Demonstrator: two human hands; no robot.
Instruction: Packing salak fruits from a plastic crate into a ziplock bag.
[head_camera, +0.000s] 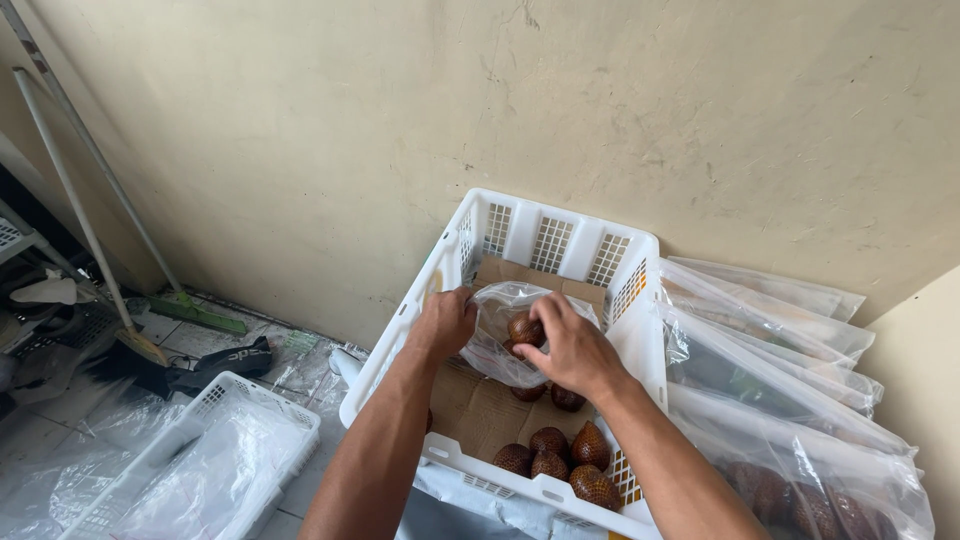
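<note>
A white plastic crate (548, 238) lined with brown cardboard stands against the wall. Inside it my left hand (442, 322) pinches the edge of a clear plastic bag (497, 352) and holds it open. My right hand (570, 345) grips a brown scaly fruit (524, 329) at the bag's mouth. Several more of the same brown scaly fruits (560, 458) lie loose on the cardboard at the crate's near corner, below my right forearm.
Clear plastic bags (770, 340) are stacked to the right of the crate, some with fruit in them. A second white crate (215, 455) holding plastic sheeting sits on the floor at left. A broom and poles (95, 240) lean against the wall.
</note>
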